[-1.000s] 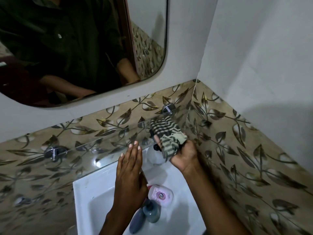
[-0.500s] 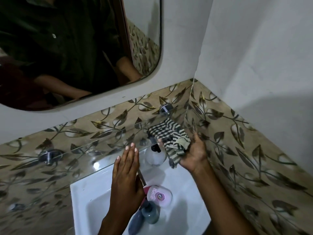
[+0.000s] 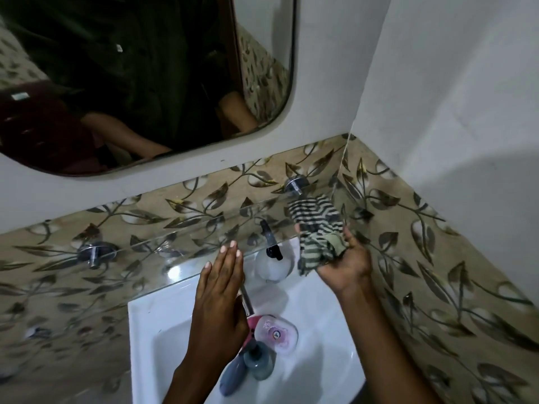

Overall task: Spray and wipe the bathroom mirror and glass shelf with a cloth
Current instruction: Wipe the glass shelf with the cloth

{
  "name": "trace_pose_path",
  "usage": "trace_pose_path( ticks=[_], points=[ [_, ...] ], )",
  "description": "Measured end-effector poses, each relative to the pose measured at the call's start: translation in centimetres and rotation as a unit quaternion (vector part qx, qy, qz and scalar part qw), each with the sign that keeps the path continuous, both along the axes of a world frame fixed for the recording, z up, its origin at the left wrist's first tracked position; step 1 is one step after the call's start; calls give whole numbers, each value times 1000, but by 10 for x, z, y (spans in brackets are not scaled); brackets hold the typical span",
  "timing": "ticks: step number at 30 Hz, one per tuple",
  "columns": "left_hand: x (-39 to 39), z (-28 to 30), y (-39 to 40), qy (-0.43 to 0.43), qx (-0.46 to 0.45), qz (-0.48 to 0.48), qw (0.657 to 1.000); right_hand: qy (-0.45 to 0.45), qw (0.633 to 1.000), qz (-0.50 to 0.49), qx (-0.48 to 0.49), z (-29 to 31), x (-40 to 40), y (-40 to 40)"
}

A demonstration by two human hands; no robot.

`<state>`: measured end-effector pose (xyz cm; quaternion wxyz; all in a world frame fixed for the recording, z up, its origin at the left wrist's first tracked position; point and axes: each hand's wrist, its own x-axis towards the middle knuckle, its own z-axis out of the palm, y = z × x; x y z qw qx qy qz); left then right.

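Note:
A striped black-and-cream cloth (image 3: 316, 225) lies bunched on the right end of the glass shelf (image 3: 180, 243), and my right hand (image 3: 344, 260) grips it from below and to the right. My left hand (image 3: 218, 301) hovers flat, fingers together and extended, over the shelf's front edge and the white sink (image 3: 151, 325). A clear spray bottle with a black nozzle (image 3: 272, 255) stands under the shelf between my hands. The rounded mirror (image 3: 140, 83) hangs on the white wall above and reflects a person in dark clothes.
Two chrome brackets (image 3: 94, 253) (image 3: 294, 185) hold the shelf to the leaf-patterned tiles. In the sink lie a pink-and-white soap case (image 3: 275, 335), a grey bottle (image 3: 233, 377) and a chrome tap (image 3: 246, 301). The tiled side wall (image 3: 423, 272) stands close on the right.
My right hand has slid the cloth to the right along the shelf, toward the corner. My left hand has stayed about where it was.

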<state>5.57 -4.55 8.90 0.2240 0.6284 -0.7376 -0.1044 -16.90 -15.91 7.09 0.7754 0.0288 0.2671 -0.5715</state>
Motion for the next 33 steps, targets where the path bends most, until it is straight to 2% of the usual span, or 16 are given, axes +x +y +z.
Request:
trace_pose_path(
  ticks=[3, 5, 8, 10, 12, 17, 20, 23, 26, 28, 30, 33],
  points=[
    [-3, 1, 2, 7, -6, 9, 1000, -131, 987, -85, 29, 13, -7, -15],
    [-6, 1, 3, 12, -8, 14, 1000, -88, 990, -100, 45, 24, 11, -22],
    [-7, -3, 3, 16, -21, 32, 999, -87, 996, -5, 10, 29, 57, -4],
    [-7, -6, 4, 14, -26, 47, 998, -92, 990, 101, 25, 18, 80, 16],
    [-5, -9, 6, 15, -28, 53, 998, -94, 981, 164, 40, 11, 84, 30],
    [-5, -12, 7, 20, -41, 63, 997, -100, 989, 97, 43, 16, 43, -12],
    [-9, -13, 8, 31, -44, 77, 996, -112, 990, 70, 56, 19, 59, -19],
    [-12, -12, 9, 35, -48, 89, 994, -120, 977, 173, 44, 19, 93, 14],
    [-10, -12, 13, 35, -58, 107, 992, -104, 961, 250, 51, 15, 92, 40],
    [-2, -14, 19, 28, -64, 137, 988, -72, 967, 238, 47, 13, 74, 35],
    [11, -17, 27, 21, -68, 172, 983, -37, 981, 179, 61, 10, 62, 17],
    [29, -18, 36, 13, -76, 203, 976, -90, 989, 107, 50, 20, 72, -8]
  ],
)
